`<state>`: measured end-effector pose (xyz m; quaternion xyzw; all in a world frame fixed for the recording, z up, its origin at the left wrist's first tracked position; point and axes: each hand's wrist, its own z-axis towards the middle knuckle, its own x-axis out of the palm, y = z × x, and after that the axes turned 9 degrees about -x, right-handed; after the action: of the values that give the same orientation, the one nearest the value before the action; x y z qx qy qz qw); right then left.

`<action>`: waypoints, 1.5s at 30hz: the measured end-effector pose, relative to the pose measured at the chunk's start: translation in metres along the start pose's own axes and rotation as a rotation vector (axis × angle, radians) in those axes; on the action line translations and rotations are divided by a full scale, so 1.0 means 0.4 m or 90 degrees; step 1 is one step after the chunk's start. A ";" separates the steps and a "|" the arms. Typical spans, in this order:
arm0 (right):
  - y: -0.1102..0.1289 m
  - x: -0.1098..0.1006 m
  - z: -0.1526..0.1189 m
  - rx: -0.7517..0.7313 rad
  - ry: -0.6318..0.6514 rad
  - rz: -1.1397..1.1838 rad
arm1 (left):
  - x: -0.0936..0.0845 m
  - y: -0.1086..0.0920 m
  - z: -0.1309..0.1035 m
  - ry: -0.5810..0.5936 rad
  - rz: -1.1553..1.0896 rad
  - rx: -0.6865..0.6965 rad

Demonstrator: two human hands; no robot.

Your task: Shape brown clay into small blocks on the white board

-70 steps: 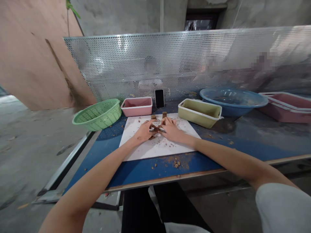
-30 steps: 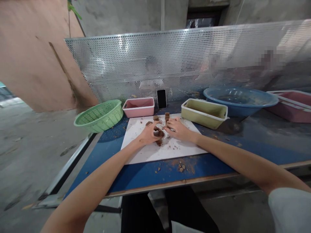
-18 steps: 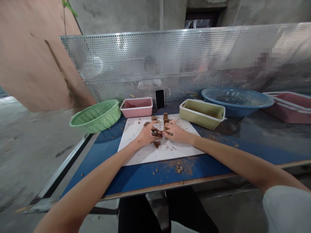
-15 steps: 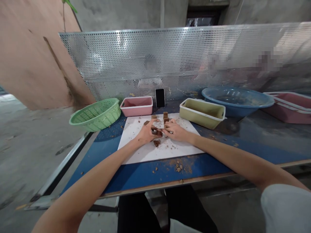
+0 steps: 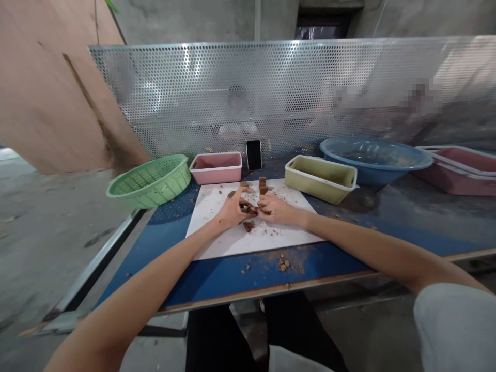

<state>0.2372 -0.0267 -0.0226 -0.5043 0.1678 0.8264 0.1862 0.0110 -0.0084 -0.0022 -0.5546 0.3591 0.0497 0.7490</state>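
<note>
Hands: left hand (image 5: 231,211), right hand (image 5: 276,209) pinch unlabelled brown lump (image 5: 251,209).

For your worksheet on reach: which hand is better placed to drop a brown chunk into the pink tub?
Probably the left hand: the pink tub stands behind it on its own side, while the right hand sits nearer the yellow tub.

We find the board (image 5: 232,243) lying on the tabletop (image 5: 217,276), near its front edge. Both hands meet over the board's middle: left hand (image 5: 231,211) beside right hand (image 5: 273,210), a lump (image 5: 250,209) between them. A fragment (image 5: 248,226) lies just before them; blocks (image 5: 262,185) stand behind. Along the rear, left to right: basket (image 5: 149,181), small tub (image 5: 216,167), phone (image 5: 253,154), long tub (image 5: 320,179), basin (image 5: 374,159). The screen (image 5: 271,93) stands behind all.
</note>
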 end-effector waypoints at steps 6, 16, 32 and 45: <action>0.021 -0.011 -0.002 0.046 -0.025 -0.038 | 0.001 0.007 0.000 -0.005 -0.001 0.008; 0.016 -0.006 0.019 0.029 0.049 -0.023 | 0.004 0.014 0.003 -0.014 0.031 0.009; 0.018 -0.009 0.015 0.060 0.023 -0.038 | 0.005 0.020 0.005 -0.027 0.039 0.025; 0.036 -0.018 0.006 0.122 -0.052 0.008 | -0.001 0.011 0.000 -0.022 0.042 0.016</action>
<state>0.2316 -0.0392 -0.0138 -0.4489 0.2418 0.8275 0.2351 0.0086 -0.0067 -0.0054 -0.5321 0.3644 0.0795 0.7601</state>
